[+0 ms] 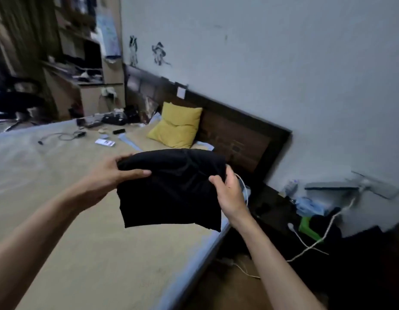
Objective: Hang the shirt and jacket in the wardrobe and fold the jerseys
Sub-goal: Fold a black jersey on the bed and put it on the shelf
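A black jersey (174,189), folded into a rough rectangle, hangs in the air above the right edge of the bed (86,242). My left hand (113,175) grips its upper left corner, thumb lying across the front. My right hand (230,193) pinches its right edge, fingers curled behind the cloth. The lower part of the jersey hangs free. No shirt, jacket or hanger shows in this view.
A yellow pillow (176,128) leans on the dark headboard (239,135). Cables, a phone and small items (104,142) lie on the far part of the bed. Shelves and a desk (77,63) stand at the back left. Clutter and white cables (310,220) fill the floor at right.
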{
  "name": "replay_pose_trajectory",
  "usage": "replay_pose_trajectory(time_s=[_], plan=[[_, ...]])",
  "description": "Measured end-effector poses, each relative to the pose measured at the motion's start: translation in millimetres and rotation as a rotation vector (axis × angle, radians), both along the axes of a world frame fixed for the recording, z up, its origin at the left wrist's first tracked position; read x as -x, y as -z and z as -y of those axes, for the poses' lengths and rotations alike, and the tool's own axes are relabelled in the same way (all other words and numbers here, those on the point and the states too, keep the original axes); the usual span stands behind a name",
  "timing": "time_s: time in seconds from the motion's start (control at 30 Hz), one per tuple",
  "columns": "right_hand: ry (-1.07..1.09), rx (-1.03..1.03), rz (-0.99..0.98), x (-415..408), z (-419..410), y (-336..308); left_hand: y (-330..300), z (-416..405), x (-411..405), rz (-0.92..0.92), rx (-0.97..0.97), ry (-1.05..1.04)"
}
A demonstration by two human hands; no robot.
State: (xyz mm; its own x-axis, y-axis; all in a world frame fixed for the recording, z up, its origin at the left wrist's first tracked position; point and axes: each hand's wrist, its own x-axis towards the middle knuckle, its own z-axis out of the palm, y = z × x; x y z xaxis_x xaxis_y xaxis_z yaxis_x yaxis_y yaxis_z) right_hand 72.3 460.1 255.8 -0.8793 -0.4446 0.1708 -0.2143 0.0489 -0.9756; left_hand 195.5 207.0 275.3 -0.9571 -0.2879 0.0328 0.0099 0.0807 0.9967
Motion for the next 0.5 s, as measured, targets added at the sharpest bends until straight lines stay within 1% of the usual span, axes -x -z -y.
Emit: replay_pose_trajectory(time_s=[0.13,0.27,0.3,0.37,0.43,0.5], plan=[[0.135,0.061,-0.166,-26.0,-90.3,-72.9,-90.0,-71.0,21.6,-0.125,0.042,0.189],[0.309,0.121,-0.339,-73.5,-186.0,-131.1,-162.3,-160.2,33.4,-0.225,0.094,0.353],[0.352,0.121,-0.379,-88.0,-211.0,-142.4,-175.4,-186.4,35.6,-0.271,0.127,0.376],[0.424,0.117,-0.448,-122.6,-260.9,-161.7,-198.2,-243.6,30.1,-0.361,0.132,0.432],[0.52,0.125,-0.532,-161.8,-308.6,-177.8,-216.8,-306.0,17.9,-0.454,0.154,0.537],[0.616,0.143,-0.617,-196.3,-353.2,-190.7,-227.1,-365.3,6.0,-0.538,0.216,0.596]])
